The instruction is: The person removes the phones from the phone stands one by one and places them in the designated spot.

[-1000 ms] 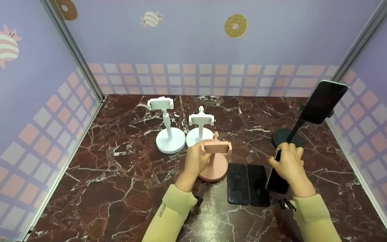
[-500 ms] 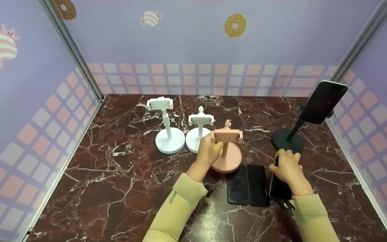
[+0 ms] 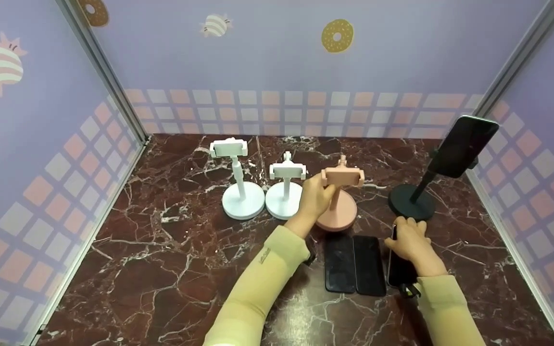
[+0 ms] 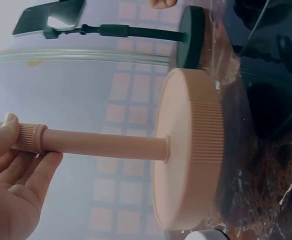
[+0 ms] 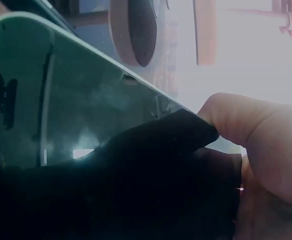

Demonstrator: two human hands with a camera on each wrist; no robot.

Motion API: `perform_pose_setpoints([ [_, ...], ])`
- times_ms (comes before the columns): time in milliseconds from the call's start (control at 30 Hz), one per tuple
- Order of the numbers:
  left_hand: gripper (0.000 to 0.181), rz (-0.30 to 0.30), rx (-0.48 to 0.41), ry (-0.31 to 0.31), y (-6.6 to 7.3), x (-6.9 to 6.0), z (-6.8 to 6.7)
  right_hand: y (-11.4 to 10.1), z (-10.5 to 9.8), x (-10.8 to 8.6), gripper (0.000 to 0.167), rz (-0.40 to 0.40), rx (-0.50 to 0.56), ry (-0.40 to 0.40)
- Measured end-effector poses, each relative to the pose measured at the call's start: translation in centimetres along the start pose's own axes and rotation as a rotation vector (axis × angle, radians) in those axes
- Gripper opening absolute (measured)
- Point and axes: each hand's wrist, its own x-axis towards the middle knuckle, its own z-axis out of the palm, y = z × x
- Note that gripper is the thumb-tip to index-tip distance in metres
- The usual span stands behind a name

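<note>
My left hand [image 3: 316, 198] grips the ribbed collar of a pink phone stand [image 3: 337, 214], just under its clamp. In the left wrist view the stand's round base [image 4: 186, 150] is close to the table; whether it touches I cannot tell. My right hand [image 3: 411, 242] holds a phone [image 3: 400, 269] by its edges, thumb on one side and fingers over the far end. Its dark screen [image 5: 101, 115] fills much of the right wrist view. Two dark phones, a left one [image 3: 340, 264] and a right one [image 3: 369, 265], lie side by side between the hands.
Two white phone stands, one taller [image 3: 243, 199] and one shorter [image 3: 284, 199], stand left of the pink one. At the right a black stand [image 3: 411, 202] carries a tilted phone [image 3: 464, 146]. Patterned panels [image 3: 277, 113] wall in the marble table [image 3: 161, 269].
My left hand has moved the pink stand away from me and to the right, off from in front of the shorter white stand. The right hand with its phone has drawn slightly nearer.
</note>
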Motion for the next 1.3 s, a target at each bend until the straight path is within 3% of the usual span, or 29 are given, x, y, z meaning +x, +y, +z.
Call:
perform_pose_setpoints([
  [233, 0.026, -0.052, 0.047, 0.02, -0.7, 1.1, 1.6, 0.1, 0.4, 0.2, 0.039, -0.024, -0.013, -0.028],
  [600, 0.026, -0.106, -0.011, -0.004, -1.8, 2.8, 2.1, 0.6, 1.0, 0.8, 0.041, -0.037, -0.014, -0.058],
  [1000, 0.031, -0.169, -0.017, -0.032, -3.0, 3.0, 2.4, 1.3, 1.8, 1.3, 0.044, -0.031, 0.013, -0.08],
  [1300, 0.032, -0.176, -0.016, -0.035, -3.3, 3.0, 2.7, 1.7, 2.3, 1.7, 0.044, -0.065, 0.042, -0.074],
])
